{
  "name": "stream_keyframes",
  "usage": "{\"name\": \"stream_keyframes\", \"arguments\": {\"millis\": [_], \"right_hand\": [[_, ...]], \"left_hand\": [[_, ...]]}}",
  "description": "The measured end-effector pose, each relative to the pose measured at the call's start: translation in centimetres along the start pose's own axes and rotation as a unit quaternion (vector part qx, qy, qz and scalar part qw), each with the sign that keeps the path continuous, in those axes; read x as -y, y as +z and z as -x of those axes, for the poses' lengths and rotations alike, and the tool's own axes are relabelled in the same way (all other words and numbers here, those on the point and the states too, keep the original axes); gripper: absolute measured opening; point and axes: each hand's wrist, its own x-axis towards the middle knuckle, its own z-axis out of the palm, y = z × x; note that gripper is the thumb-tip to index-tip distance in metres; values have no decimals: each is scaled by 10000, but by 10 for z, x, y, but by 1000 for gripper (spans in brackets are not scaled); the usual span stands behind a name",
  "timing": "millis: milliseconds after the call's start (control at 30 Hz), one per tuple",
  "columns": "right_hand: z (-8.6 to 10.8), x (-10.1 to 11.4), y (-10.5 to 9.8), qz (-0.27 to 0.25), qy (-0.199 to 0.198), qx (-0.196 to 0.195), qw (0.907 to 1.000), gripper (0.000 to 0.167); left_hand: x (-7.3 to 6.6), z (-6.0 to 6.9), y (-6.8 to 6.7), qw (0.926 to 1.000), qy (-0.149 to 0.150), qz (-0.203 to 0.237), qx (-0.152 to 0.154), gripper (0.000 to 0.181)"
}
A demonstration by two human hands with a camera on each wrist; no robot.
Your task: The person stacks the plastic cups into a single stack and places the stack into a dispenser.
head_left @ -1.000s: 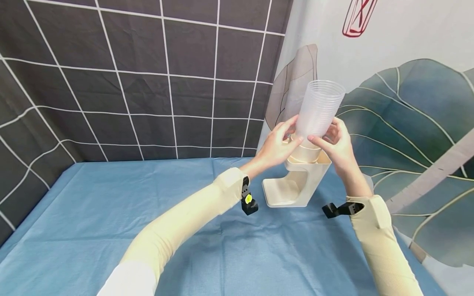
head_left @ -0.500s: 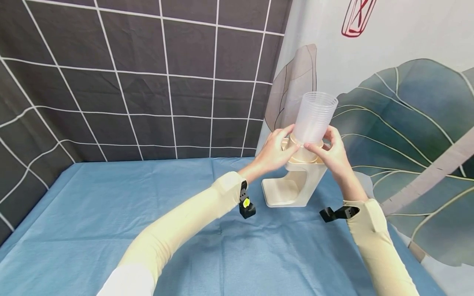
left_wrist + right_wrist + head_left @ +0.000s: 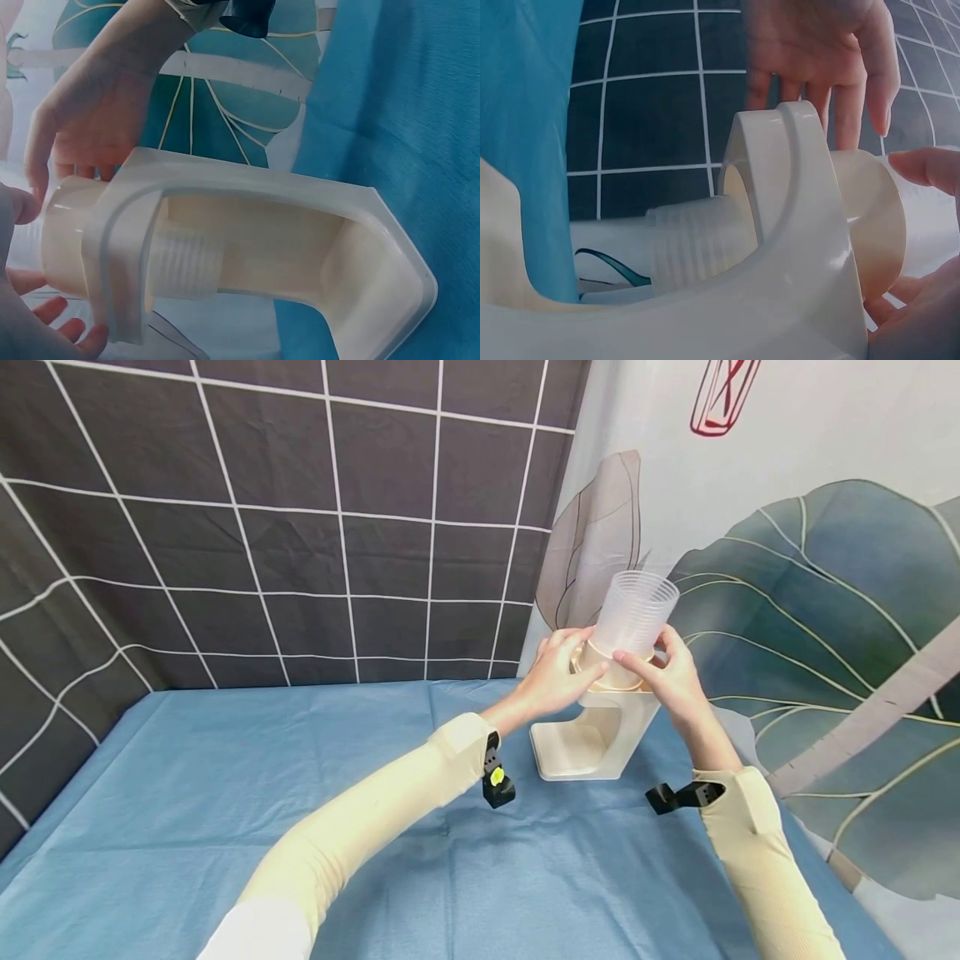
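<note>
A stack of clear plastic cups (image 3: 633, 618) stands, slightly tilted, in the round collar of a cream cup dispenser (image 3: 573, 750). Below the collar, the lower end of the cup stack (image 3: 184, 262) shows inside the dispenser's open frame. My left hand (image 3: 553, 675) is at the collar's left side, fingers loosely spread and thumb in front. On the opposite side, my right hand (image 3: 671, 677) curls round the stack near the collar's rim, its thumb against the front. In the right wrist view, the left hand (image 3: 817, 52) has relaxed fingers beside the collar (image 3: 870, 217).
A blue cloth (image 3: 360, 827) covers the table. Behind it hangs a dark grid-patterned curtain (image 3: 285, 543), and a leaf-printed sheet (image 3: 810, 577) hangs on the right. Black wrist cameras (image 3: 497, 783) sit on cream sleeves (image 3: 375, 814).
The cup stack has moved down through the collar and a little left. Both hands have lowered slightly with it, and the left fingers have loosened. The dispenser has stayed in place.
</note>
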Motion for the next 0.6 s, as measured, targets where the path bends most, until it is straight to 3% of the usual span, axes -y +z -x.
{"name": "stream_keyframes", "arguments": {"millis": [333, 600], "right_hand": [[1, 3, 0, -188, -150, -135, 9996, 67], [1, 11, -3, -35, -338, -359, 9988, 74]], "left_hand": [[10, 2, 4, 9986, 48, 351, -394, 59], [14, 4, 8, 9906, -438, 1106, -672, 65]]}}
